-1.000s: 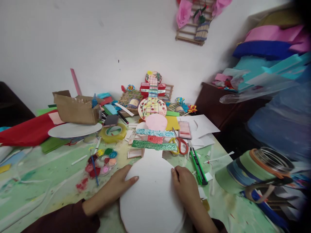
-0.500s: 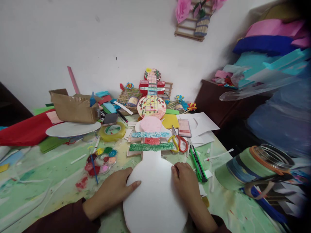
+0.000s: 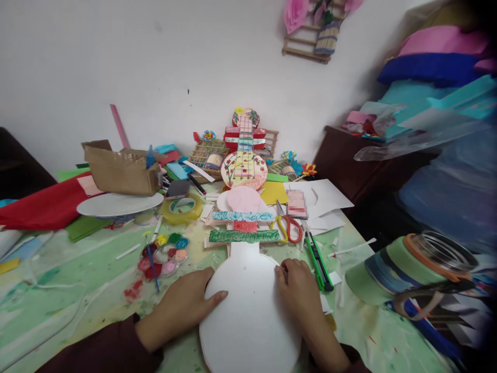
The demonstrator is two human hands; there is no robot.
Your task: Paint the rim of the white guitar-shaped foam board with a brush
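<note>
A white guitar-shaped board cutout (image 3: pixel 248 316) lies in front of me, its round body nearest. Its far part carries a green strip (image 3: pixel 244 236), a blue-and-white strip (image 3: pixel 243 216), a red patch between them and a pink rounded top (image 3: pixel 243 199). My left hand (image 3: pixel 190 298) grips the left edge, thumb on the top face and fingers hidden beyond the rim. On the right edge, my right hand (image 3: pixel 297 282) holds the board with curled fingers. Beyond the cutout stands a painted guitar-shaped model (image 3: pixel 244 168) with strings, against the wall.
Left of the board are a paint palette (image 3: pixel 170 255) with a blue brush (image 3: pixel 155 269), a tape roll (image 3: pixel 182 208) and a cardboard box (image 3: pixel 120 171). On the right lie scissors (image 3: pixel 293 230), a green utility knife (image 3: pixel 318 263) and an uncapped bottle (image 3: pixel 388 274).
The whole view has shifted slightly, so things appear a little further right. Both hands keep their hold on the board.
</note>
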